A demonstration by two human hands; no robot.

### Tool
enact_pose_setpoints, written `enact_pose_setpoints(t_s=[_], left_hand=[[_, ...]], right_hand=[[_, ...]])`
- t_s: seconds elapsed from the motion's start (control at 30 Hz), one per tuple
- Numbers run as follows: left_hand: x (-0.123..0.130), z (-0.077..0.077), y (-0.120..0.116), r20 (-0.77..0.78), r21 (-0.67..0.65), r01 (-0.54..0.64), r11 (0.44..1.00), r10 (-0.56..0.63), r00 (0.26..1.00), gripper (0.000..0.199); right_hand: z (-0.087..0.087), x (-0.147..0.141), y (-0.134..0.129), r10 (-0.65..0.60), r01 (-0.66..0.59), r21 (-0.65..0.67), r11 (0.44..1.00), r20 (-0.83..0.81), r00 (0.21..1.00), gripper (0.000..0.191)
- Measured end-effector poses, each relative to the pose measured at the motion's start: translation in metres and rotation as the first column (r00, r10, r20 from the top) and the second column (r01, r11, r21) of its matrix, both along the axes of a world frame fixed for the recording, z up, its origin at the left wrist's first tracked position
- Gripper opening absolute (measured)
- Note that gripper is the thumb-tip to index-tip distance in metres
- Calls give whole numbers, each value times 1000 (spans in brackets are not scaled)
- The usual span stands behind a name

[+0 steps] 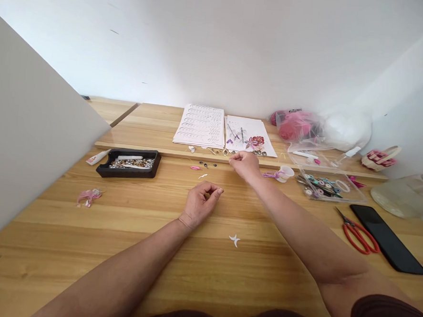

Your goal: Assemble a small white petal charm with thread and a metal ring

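Note:
My left hand [202, 203] rests near the middle of the table, its thumb and fingertips pinched together; whatever lies between them is too small to make out. Farther forward, my right hand [245, 164] is also pinched, its fingertips close to a small yellowish ring [225, 152] at the edge of the raised board. Whether it holds anything is hidden. A small white curved piece [203, 175] and a pink piece [195, 167] lie beyond my left hand. Nearer to me is a white crescent-shaped cutout [234, 240].
A black bead tray [128, 164] and pink bits [89, 196] are at left. Patterned sheets [200, 125] lie at the back. Right: a white cup [286, 173], clear box [329, 187], red-handled pliers [359, 236], black phone [387, 238], glass jar [406, 194], bagged wool [295, 128].

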State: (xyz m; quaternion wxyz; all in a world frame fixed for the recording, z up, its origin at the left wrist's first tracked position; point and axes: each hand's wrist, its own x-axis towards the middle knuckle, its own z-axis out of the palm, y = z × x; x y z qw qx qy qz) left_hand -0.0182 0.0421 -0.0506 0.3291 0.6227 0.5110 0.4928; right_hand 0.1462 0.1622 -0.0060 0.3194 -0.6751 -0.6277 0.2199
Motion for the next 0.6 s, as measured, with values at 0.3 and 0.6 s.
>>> enact_pose_setpoints(t_s=[0.3, 0.6], left_hand=[[0, 2, -1, 7, -11, 4, 1000, -4, 1000, 20], [1, 1, 1, 12, -12, 5, 1000, -4, 1000, 21]], right_hand=[[-4, -11, 10, -13, 14, -18, 1000, 27, 1000, 14], [-6, -12, 11, -20, 23, -22, 1000, 98, 995, 10]])
